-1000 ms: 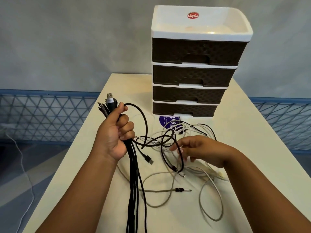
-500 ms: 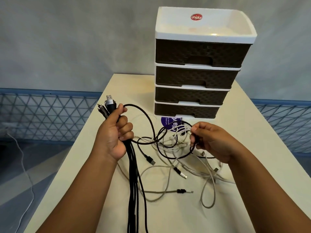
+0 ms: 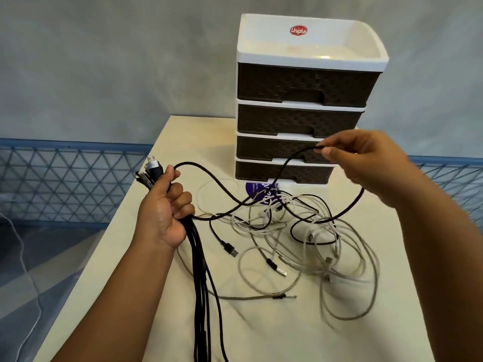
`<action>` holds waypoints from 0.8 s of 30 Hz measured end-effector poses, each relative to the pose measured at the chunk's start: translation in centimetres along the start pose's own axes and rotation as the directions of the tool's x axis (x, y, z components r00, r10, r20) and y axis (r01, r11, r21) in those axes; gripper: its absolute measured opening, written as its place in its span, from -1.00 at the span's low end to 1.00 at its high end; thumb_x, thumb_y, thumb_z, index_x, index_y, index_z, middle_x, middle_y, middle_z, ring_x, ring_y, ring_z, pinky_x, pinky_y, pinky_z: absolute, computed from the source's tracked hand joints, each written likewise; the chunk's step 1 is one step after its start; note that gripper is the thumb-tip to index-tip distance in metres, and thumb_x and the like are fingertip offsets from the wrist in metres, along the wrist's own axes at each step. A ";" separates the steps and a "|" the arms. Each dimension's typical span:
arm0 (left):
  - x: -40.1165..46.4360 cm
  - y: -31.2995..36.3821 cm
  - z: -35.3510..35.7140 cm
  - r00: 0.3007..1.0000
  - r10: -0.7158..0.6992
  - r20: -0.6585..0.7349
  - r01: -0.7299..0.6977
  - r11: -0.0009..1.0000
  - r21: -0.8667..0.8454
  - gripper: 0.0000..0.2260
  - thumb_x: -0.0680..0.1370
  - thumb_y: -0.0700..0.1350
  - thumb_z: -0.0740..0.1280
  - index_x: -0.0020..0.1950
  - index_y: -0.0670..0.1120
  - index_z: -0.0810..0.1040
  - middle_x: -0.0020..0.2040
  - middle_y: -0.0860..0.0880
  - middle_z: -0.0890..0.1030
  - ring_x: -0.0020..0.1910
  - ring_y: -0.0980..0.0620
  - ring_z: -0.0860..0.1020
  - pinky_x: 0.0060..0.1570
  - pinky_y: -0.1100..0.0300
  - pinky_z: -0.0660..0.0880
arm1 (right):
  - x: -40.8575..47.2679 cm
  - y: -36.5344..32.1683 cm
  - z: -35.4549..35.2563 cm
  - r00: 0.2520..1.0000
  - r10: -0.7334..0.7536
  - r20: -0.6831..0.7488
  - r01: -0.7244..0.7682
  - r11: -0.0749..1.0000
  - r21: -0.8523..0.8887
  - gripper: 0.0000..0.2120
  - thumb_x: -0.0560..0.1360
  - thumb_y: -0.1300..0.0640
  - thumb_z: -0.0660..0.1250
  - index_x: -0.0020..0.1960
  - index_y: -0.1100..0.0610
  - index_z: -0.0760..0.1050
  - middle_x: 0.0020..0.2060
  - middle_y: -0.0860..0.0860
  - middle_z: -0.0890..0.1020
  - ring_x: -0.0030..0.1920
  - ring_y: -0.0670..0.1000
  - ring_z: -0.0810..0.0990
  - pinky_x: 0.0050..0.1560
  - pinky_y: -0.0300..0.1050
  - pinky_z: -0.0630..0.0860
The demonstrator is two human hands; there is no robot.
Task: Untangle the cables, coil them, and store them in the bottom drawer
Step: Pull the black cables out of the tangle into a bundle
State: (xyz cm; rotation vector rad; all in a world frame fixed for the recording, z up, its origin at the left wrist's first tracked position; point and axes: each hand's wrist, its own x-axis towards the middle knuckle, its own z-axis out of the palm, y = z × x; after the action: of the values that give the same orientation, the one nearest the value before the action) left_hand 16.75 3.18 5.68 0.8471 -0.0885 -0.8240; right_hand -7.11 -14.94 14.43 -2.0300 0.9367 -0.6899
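My left hand is curled tight round a bundle of black cables; their plug ends stick up and away past my thumb toward the table's far left corner, and the cords hang almost straight down toward the near edge. My right hand is raised in front of the drawer unit, thumb and forefinger pinching one black cable. That cable runs from my left fist, dips toward the table, climbs to the pinch, then loops down on the right into the tangle of white and grey cables lying mid-table, toward the right edge. The bottom drawer is closed, just behind the tangle. A purple label lies at the unit's foot.
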 end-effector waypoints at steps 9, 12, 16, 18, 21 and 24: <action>0.0 0.3 -0.1 1.000 0.000 -0.003 0.000 0.999 0.040 -0.89 0.62 -0.05 0.25 0.02 -0.01 0.55 -0.54 0.11 0.14 -0.62 0.18 0.11 -0.64 0.37 0.05 | 0.5 -0.9 -2.2 0.988 -0.106 -0.111 0.072 0.958 -0.276 -0.88 0.60 0.07 0.27 0.01 -0.05 0.59 -0.57 -0.23 0.49 -0.56 -0.16 0.38 -0.42 -0.18 0.21; -0.2 0.4 0.0 1.000 0.011 -0.014 -0.010 0.998 0.066 -0.85 0.62 -0.05 0.26 0.12 -0.01 0.57 -0.51 0.11 0.13 -0.59 0.17 0.10 -0.61 0.36 0.04 | 0.6 -1.1 -2.5 0.980 -0.121 -0.160 0.058 0.934 -0.352 -0.87 0.60 0.08 0.27 0.02 -0.02 0.60 -0.52 -0.08 0.48 -0.50 -0.08 0.39 -0.41 -0.20 0.22; -0.3 0.5 -0.1 1.000 0.004 -0.007 -0.004 0.998 0.061 -0.86 0.62 -0.03 0.25 0.09 -0.02 0.58 -0.51 0.10 0.13 -0.59 0.17 0.11 -0.62 0.36 0.05 | 0.6 -0.8 -2.3 0.976 -0.103 -0.193 0.035 0.945 -0.326 -0.87 0.61 0.07 0.27 0.00 0.01 0.60 -0.45 -0.05 0.45 -0.48 -0.07 0.34 -0.41 -0.18 0.23; -0.4 0.6 -0.1 1.000 -0.006 0.000 0.006 0.998 0.062 -0.86 0.63 -0.03 0.25 0.07 -0.02 0.58 -0.52 0.10 0.13 -0.59 0.17 0.11 -0.62 0.36 0.05 | 0.4 -0.6 -2.2 0.982 -0.065 -0.178 0.036 0.986 -0.161 -0.86 0.61 0.09 0.27 0.00 0.04 0.61 -0.52 -0.11 0.42 -0.55 -0.11 0.29 -0.46 -0.22 0.21; -0.6 0.7 0.3 0.999 -0.016 0.039 0.013 0.995 0.095 -0.87 0.61 -0.03 0.26 0.03 -0.02 0.58 -0.53 0.10 0.14 -0.59 0.18 0.11 -0.61 0.36 0.03 | 0.0 -1.6 -1.6 0.998 -0.002 -0.066 0.012 0.987 0.158 -0.85 0.62 0.15 0.24 -0.03 0.09 0.58 -0.59 -0.12 0.32 -0.56 -0.09 0.18 -0.48 -0.23 0.11; -1.3 0.6 1.5 0.992 -0.027 0.126 0.003 0.982 0.187 -0.88 0.57 -0.03 0.30 0.00 -0.03 0.58 -0.53 0.11 0.15 -0.58 0.20 0.10 -0.62 0.36 0.04 | -0.4 -3.5 -0.4 0.994 0.053 0.099 -0.097 0.852 0.515 -0.88 0.64 0.16 0.19 -0.04 0.13 0.47 -0.55 -0.09 0.23 -0.57 -0.13 0.11 -0.52 -0.30 0.06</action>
State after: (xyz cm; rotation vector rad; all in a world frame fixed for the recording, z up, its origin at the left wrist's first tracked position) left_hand 15.65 3.37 7.45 0.9709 -0.2763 -0.8933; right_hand -6.27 -13.29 17.47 -1.5191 0.6831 -0.7197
